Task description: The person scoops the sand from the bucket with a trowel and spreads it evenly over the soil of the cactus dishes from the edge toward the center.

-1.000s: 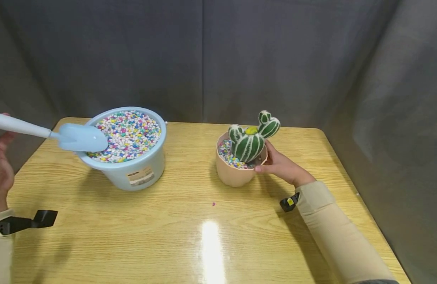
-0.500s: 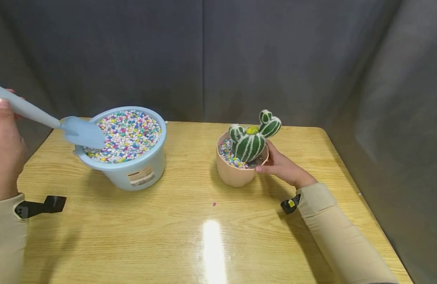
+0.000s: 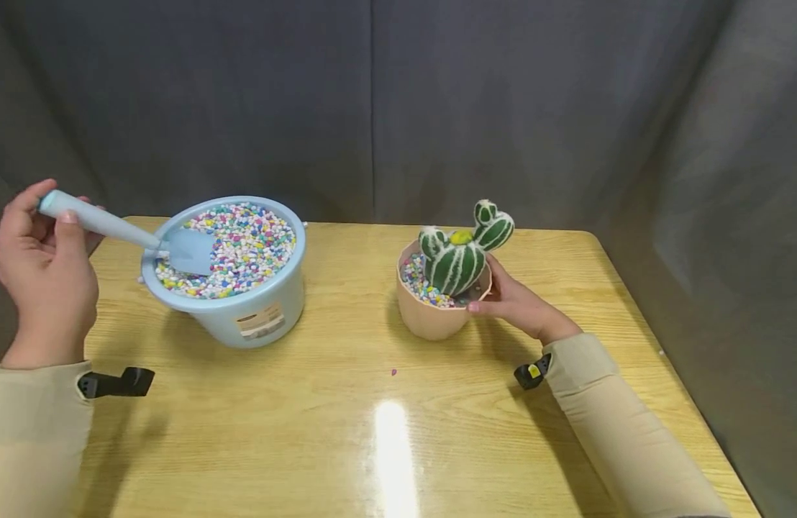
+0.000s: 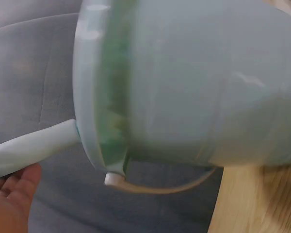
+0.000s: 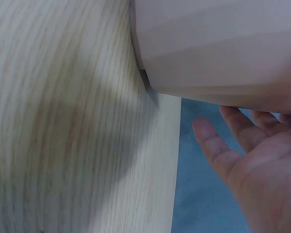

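In the head view my left hand (image 3: 52,273) grips the handle of a light-blue hand trowel (image 3: 107,221). Its blade lies inside the rim of a light-blue bucket (image 3: 262,288), over multicoloured pebbles (image 3: 249,237). The left wrist view shows the fingers around the handle (image 4: 34,148), beside the bucket's wall (image 4: 194,87). On the right, my right hand (image 3: 518,306) holds the side of a peach flowerpot (image 3: 431,320), thumb near the rim, other fingers partly hidden behind. A green-and-white striped cactus (image 3: 457,267) stands in the pot, with pebbles (image 3: 418,277) to its left.
Both containers stand on a wooden table (image 3: 295,432). One small pink pebble (image 3: 393,372) lies on the wood in front of the pot. Dark grey curtains (image 3: 275,108) hang behind and at the sides. The bucket's handle (image 4: 165,188) hangs along its side.
My left hand has moved right with the trowel, and the blade has gone from the bucket's left rim to over the pebbles inside. The right hand, pot and cactus stay in place.
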The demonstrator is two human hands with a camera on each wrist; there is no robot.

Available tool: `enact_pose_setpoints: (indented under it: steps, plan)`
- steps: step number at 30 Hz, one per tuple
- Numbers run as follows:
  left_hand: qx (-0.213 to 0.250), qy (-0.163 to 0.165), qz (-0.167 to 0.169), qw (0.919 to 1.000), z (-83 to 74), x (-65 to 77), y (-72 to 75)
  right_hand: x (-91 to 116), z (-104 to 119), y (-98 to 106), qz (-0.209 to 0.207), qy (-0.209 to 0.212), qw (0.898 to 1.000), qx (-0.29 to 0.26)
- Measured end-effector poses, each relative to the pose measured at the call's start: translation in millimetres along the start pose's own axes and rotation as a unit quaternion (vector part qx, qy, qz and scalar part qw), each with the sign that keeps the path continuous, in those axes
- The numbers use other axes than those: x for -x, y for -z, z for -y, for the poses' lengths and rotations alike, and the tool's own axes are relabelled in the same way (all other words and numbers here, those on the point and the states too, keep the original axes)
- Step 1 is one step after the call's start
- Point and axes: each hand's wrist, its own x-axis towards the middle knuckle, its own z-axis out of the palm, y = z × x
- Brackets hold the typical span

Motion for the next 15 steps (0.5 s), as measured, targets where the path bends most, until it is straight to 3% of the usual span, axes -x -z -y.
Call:
enact_pose_setpoints:
  steps: [2, 5, 7, 12, 15]
  plan:
    - [0.032, -0.001, -0.008, 0.9995, 2.6, 3.0, -4.9, 3, 1, 2, -0.001, -0.001, 1.0, 0.005]
    - [0.116, 0.008, -0.029, 0.9928, 5.0, 5.2, -4.8, 2, 0, 2, -0.001, -0.005, 1.0, 0.009]
    - [0.135, 0.019, -0.03, 0.9902, 7.1, 8.0, -7.8, 3, 0, 2, -0.004, -0.004, 1.0, 0.006]
    - [0.069, 0.05, -0.03, 0.9959, 10.1, 18.4, -15.0, 3, 1, 3, -0.006, 0.003, 1.0, 0.004]
    - [0.092, 0.064, -0.036, 0.9931, 9.8, 19.9, -13.7, 2, 1, 1, -0.009, -0.003, 1.0, 0.011]
